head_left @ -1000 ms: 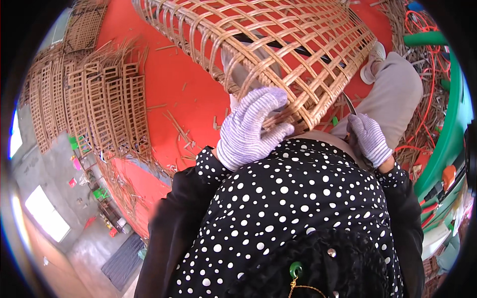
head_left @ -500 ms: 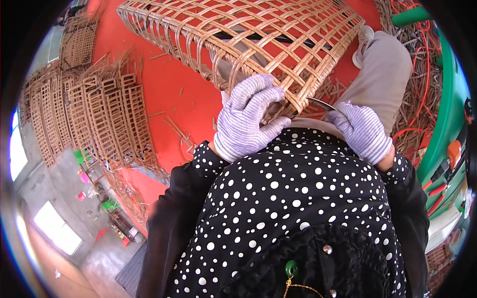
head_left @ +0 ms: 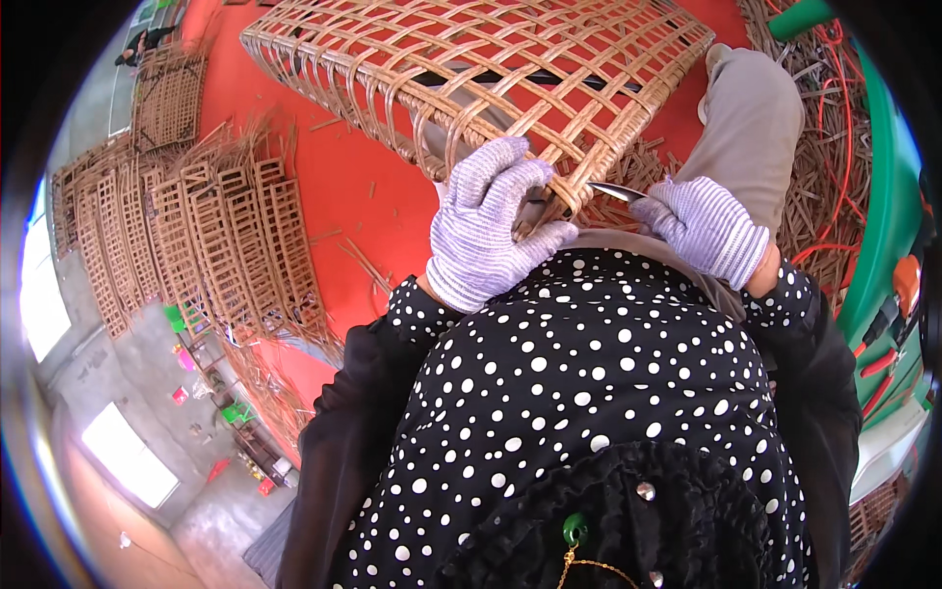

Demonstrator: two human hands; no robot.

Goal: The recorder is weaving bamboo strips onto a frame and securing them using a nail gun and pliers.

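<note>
Left hand [head_left: 488, 228], gloved, fingers curled shut around the near edge of the woven cane panel [head_left: 491, 69]. Right hand [head_left: 708, 228], gloved, closed on a thin metal blade [head_left: 616, 190]; tip points toward the left hand, touching the panel edge between both hands. Panel stretches away from hands over red floor [head_left: 363, 196]. Stacked cane frames [head_left: 216, 245] well left of left hand.
</note>
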